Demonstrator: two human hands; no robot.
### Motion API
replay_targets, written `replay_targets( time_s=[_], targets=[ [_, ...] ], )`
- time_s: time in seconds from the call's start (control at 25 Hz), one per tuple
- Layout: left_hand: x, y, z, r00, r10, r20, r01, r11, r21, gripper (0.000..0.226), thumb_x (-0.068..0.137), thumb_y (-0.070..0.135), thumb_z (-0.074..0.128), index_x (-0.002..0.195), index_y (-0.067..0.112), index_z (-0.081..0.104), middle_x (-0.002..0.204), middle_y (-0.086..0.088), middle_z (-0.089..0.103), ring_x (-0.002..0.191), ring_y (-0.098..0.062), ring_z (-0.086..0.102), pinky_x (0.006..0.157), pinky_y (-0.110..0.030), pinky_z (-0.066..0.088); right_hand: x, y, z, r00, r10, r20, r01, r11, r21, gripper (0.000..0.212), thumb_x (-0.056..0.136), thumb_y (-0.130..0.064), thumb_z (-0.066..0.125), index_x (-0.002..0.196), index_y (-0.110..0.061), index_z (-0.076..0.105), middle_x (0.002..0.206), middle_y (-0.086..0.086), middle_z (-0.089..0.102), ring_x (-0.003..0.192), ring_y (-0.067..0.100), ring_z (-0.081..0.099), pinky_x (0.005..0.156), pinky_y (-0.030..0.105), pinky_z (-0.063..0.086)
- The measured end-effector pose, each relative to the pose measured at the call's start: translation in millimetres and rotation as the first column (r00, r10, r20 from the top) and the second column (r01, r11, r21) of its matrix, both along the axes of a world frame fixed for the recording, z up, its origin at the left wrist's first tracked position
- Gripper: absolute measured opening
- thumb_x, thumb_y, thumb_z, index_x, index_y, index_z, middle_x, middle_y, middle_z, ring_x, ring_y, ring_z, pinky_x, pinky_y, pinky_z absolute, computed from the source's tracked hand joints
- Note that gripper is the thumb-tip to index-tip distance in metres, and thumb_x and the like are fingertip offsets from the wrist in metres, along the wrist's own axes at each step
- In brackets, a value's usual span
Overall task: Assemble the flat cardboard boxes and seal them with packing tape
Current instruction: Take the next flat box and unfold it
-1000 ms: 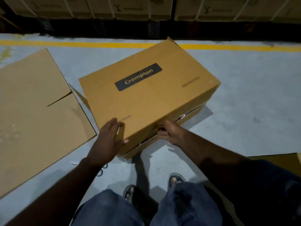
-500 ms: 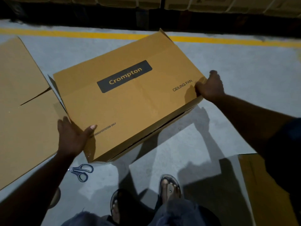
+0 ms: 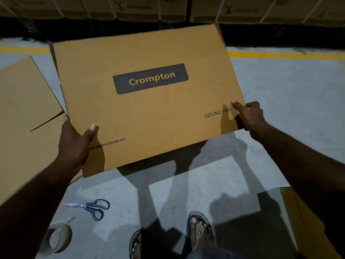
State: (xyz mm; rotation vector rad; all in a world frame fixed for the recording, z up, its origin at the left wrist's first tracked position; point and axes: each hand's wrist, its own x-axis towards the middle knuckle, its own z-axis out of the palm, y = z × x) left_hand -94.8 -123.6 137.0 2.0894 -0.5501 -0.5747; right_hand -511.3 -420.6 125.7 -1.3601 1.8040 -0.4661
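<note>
A brown cardboard box (image 3: 149, 113) printed "Crompton" and "CEILING FAN" is held up off the grey floor, its broad face tilted toward me. My left hand (image 3: 76, 141) grips its near left corner, thumb on the face. My right hand (image 3: 249, 116) grips the near right corner, thumb on top and fingers curled round the edge. A roll of packing tape (image 3: 58, 240) lies on the floor at lower left. Flat cardboard (image 3: 24, 128) lies on the floor to the left.
Black-handled scissors (image 3: 91, 207) lie on the floor beside the tape roll. My sandalled feet (image 3: 199, 230) stand below the box. More flat cardboard (image 3: 306, 221) lies at lower right. A yellow floor line (image 3: 280, 55) and stacked strapped cartons (image 3: 130, 8) run along the back.
The box came up off the floor and turned square to me. My right hand went from its near edge to the right corner, my left hand to the left corner.
</note>
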Motion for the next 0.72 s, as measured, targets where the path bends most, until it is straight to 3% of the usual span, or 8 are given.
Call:
replay_targets(
  time_s=[0.16,0.24,0.28,0.32,0.4,0.56,0.64,0.72],
  targets=[
    [-6,40,-8,0.999,-0.03,-0.026,0.03,1.0,0.002,0.066,0.088,0.019,0.076,0.144,0.021,0.041,0.142,-0.003,0.056,0.124,-0.022,0.055,0.1,-0.045,0.047,-34,63,-18,0.958,0.013,0.288,-0.03,0.998,0.057,0.06,0.083,-0.075,0.06,0.09,-0.02,0.036,0.086,0.007,0.043,0.066,0.019,0.048,0.054,0.026,0.043],
    [-21,56,-20,0.995,0.018,-0.099,-0.008,0.995,0.102,0.061,0.087,0.008,0.074,0.14,0.014,0.044,0.138,-0.006,0.056,0.122,-0.027,0.056,0.097,-0.045,0.048,-48,94,-27,0.957,0.087,0.278,-0.142,0.972,0.185,0.052,0.085,-0.055,0.064,0.101,-0.01,0.045,0.094,0.009,0.054,0.084,0.022,0.058,0.068,0.032,0.043],
    [-31,62,-26,0.987,0.037,-0.159,-0.014,0.989,0.147,0.053,0.087,0.002,0.071,0.134,0.011,0.047,0.133,-0.008,0.059,0.119,-0.028,0.058,0.093,-0.045,0.049,-55,105,-33,0.96,0.104,0.259,-0.176,0.946,0.272,0.055,0.085,-0.049,0.064,0.118,-0.009,0.045,0.11,0.007,0.057,0.1,0.024,0.059,0.078,0.035,0.043],
    [-38,70,-32,0.974,0.059,-0.219,-0.014,0.98,0.201,0.045,0.087,-0.004,0.066,0.128,0.009,0.05,0.126,-0.009,0.061,0.113,-0.029,0.06,0.09,-0.045,0.05,-61,114,-39,0.961,0.118,0.248,-0.203,0.915,0.35,0.061,0.091,-0.046,0.062,0.137,-0.016,0.037,0.127,0.002,0.053,0.115,0.025,0.054,0.085,0.04,0.041],
    [-44,84,-44,0.943,0.116,-0.31,-0.025,0.959,0.283,0.038,0.085,-0.009,0.058,0.119,0.007,0.055,0.118,-0.014,0.063,0.106,-0.032,0.06,0.091,-0.049,0.05,-70,126,-46,0.947,0.152,0.282,-0.262,0.874,0.41,0.06,0.1,-0.04,0.055,0.151,-0.036,0.023,0.143,-0.006,0.043,0.131,0.025,0.046,0.094,0.048,0.042],
    [-43,97,-34,0.944,0.211,-0.253,-0.152,0.96,0.236,0.033,0.078,-0.003,0.06,0.11,0.006,0.059,0.109,-0.02,0.065,0.105,-0.045,0.06,0.094,-0.057,0.049,-78,135,-31,0.92,0.188,0.344,-0.298,0.906,0.302,0.054,0.093,-0.008,0.065,0.138,-0.03,0.045,0.136,0.0,0.059,0.117,0.022,0.06,0.087,0.038,0.051],
    [-47,95,-8,0.959,0.241,-0.153,-0.219,0.965,0.144,0.049,0.078,-0.008,0.062,0.124,0.01,0.058,0.115,-0.015,0.066,0.104,-0.038,0.062,0.092,-0.052,0.05,-76,134,-13,0.927,0.214,0.307,-0.273,0.948,0.162,0.058,0.085,0.005,0.07,0.13,-0.027,0.052,0.128,0.004,0.065,0.111,0.023,0.064,0.083,0.036,0.054],
    [-46,93,22,0.965,0.258,-0.049,-0.258,0.966,0.013,0.059,0.08,-0.012,0.063,0.132,0.016,0.053,0.123,-0.012,0.065,0.107,-0.031,0.062,0.091,-0.047,0.05,-74,129,19,0.943,0.198,0.267,-0.214,0.976,0.035,0.066,0.079,0.002,0.079,0.132,-0.025,0.051,0.125,0.001,0.065,0.111,0.021,0.063,0.085,0.037,0.054]
  ],
)
